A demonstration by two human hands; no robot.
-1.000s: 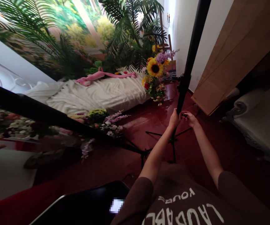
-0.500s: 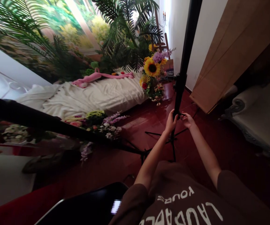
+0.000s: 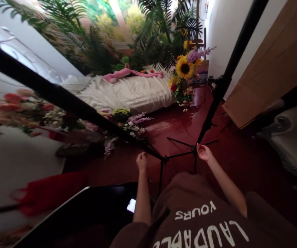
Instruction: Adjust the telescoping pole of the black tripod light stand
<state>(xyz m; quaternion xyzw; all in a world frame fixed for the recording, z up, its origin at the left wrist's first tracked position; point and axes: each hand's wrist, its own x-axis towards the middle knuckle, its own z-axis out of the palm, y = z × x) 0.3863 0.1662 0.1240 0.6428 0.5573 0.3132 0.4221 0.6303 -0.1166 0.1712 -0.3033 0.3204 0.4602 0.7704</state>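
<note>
Two black tripod stands with long slanting poles rise from the red floor in front of me. My left hand (image 3: pixel 141 162) is beside the left light stand (image 3: pixel 99 120), its fingers curled in with nothing seen in them; a small gap seems to part it from the pole. My right hand (image 3: pixel 204 152) is next to the lower pole of the right stand (image 3: pixel 210 115), palm partly turned up and fingers loosely apart. Its fingertips are close to the leg joint; whether they touch it I cannot tell. A knob sticks out of the right pole above that hand.
A bed-like platform with cream cloth (image 3: pixel 127 93) carries a pink plush toy (image 3: pixel 119 73). Sunflowers (image 3: pixel 184 68) stand at its right end. A dark glossy surface with a lit phone (image 3: pixel 131 205) lies at lower left, beside red cloth (image 3: pixel 50 191). A pale sofa (image 3: pixel 296 127) is at right.
My left hand has left the right stand and moved left to the other stand. My right hand has come off the knob and lowered, its fingers loosened. My view has shifted left.
</note>
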